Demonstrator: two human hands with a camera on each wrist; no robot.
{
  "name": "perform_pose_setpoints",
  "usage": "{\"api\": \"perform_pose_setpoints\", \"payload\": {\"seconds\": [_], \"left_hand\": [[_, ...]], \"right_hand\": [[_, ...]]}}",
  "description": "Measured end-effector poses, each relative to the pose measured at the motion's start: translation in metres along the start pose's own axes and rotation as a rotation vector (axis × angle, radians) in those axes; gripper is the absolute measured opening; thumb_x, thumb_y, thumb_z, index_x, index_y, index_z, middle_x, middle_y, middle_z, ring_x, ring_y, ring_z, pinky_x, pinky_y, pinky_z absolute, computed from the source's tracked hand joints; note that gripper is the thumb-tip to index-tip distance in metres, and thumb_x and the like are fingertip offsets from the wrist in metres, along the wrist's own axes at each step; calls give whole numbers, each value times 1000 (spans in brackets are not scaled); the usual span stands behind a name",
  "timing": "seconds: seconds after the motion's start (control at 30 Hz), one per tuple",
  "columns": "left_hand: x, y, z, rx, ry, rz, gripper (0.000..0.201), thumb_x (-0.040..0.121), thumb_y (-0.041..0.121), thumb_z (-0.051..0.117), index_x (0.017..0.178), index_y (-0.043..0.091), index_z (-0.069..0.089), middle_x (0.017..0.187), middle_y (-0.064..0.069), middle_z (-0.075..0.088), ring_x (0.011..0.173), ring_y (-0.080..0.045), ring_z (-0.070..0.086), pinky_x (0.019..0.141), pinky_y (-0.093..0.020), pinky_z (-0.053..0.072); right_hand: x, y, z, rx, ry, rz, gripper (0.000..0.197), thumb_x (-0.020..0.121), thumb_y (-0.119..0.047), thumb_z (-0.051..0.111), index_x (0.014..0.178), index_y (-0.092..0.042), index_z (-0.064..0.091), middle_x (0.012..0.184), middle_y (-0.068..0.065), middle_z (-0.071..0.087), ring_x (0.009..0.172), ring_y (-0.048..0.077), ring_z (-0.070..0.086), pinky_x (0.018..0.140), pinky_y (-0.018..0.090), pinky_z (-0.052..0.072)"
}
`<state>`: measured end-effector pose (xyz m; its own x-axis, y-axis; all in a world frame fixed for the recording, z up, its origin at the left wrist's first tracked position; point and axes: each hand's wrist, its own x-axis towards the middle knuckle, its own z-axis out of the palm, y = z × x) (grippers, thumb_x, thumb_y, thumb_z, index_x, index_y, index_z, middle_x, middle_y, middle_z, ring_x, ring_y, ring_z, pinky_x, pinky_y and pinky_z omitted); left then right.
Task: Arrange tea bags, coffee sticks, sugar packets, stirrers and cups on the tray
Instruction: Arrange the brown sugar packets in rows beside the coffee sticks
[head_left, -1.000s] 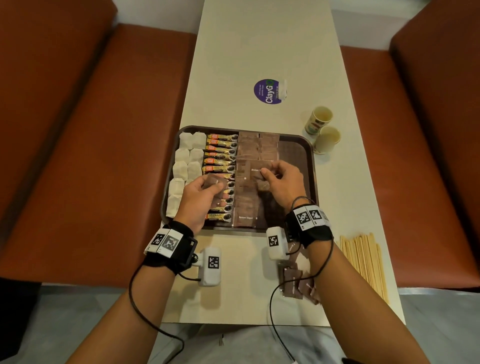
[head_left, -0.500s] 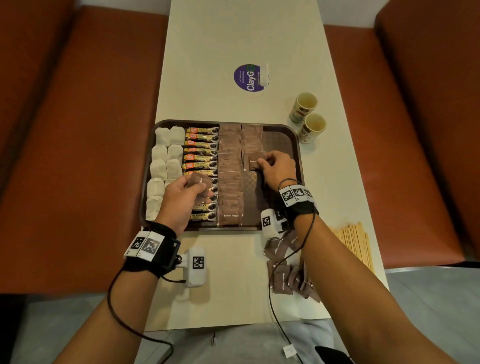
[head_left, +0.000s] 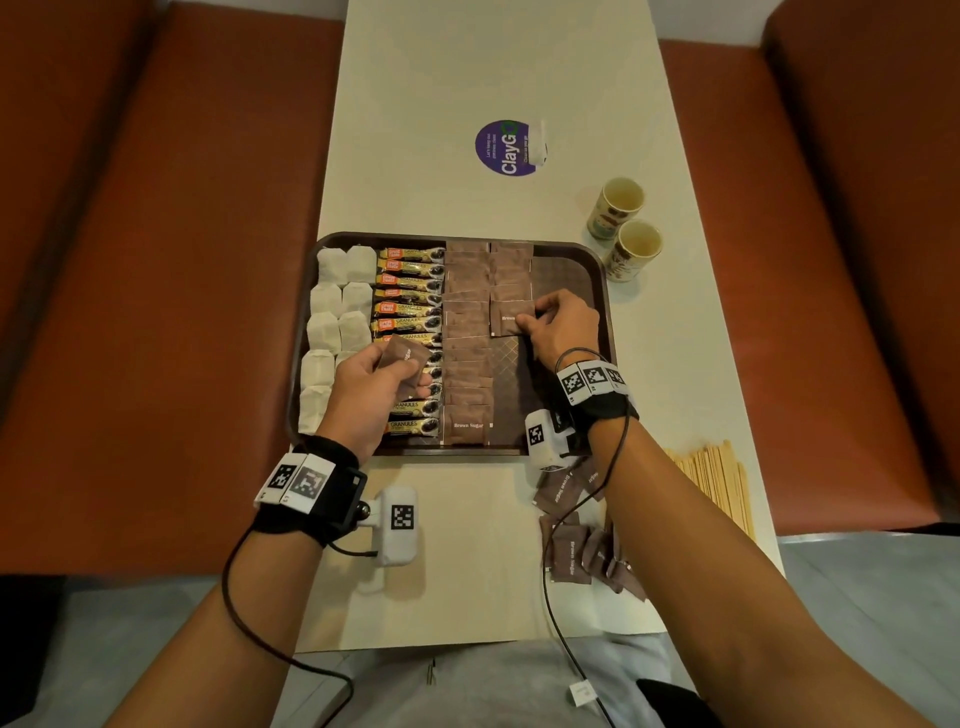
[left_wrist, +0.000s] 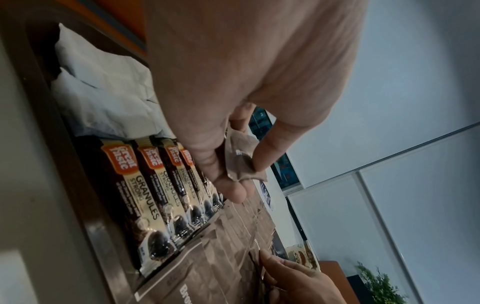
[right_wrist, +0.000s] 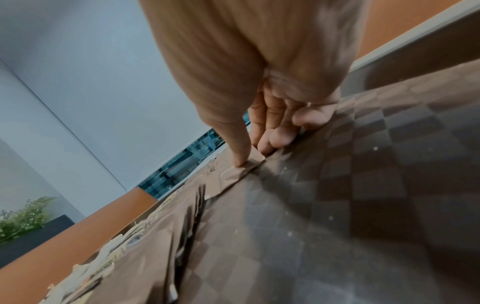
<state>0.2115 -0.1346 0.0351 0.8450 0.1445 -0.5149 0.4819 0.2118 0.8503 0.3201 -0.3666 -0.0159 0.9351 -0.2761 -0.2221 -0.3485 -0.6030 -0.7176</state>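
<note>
with your right hand pinching the sugar packet at the near end of the tray's second brown column, press it flat and square before your left hand passes over the packet it holds.

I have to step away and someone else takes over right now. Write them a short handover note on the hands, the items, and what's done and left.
Left hand pinches one sugar packet above the coffee sticks.
Right hand pinches a packet it is laying in the second sugar column on the tray.
Done: tea bags, coffee sticks, first sugar column.
Left: finish the second column from the loose packets by the table's near edge, then add stirrers and both cups, all not yet on the tray.
</note>
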Motion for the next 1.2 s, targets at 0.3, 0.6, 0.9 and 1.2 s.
{"api": "perform_pose_setpoints", "payload": {"seconds": [0.3, 0.6, 0.9, 1.2], "left_hand": [[3, -5, -2, 1, -7, 5, 17, 99, -2, 61, 109, 9, 70, 96, -7, 75, 87, -24, 72, 86, -37, 61], [3, -8, -4, -29, -20, 5, 17, 99, -1, 62, 110, 8, 70, 93, -6, 75, 86, -25, 72, 89, -40, 60], [-2, -5, -2, -25, 27, 26, 14, 97, 10, 70, 111, 11, 71, 105, -11, 79, 87, -22, 73, 72, -30, 57], [-17, -5, -10, -50, -54, 115, 19, 97, 7, 69, 115, 9, 76, 108, -14, 78, 86, -24, 72, 74, -32, 60]], "right_hand": [[1, 0, 3, -1, 33, 18, 22, 83, -26, 81, 94, -15, 67, 86, 3, 70, 77, 14, 66, 72, 22, 49], [-3, -5, 1, -1, 45, 14, 23, 85, -33, 78, 94, -15, 67, 83, 2, 70, 77, 12, 65, 66, 12, 42], [-62, -30, -9, 124, -63, -179, 6, 91, -17, 67, 95, -19, 71, 84, -8, 67, 71, -1, 58, 66, 7, 44], [-120, -55, 9, 166, -272, -359, 14, 93, -28, 70, 104, -20, 74, 87, -10, 67, 80, 2, 62, 67, 5, 45]]}}
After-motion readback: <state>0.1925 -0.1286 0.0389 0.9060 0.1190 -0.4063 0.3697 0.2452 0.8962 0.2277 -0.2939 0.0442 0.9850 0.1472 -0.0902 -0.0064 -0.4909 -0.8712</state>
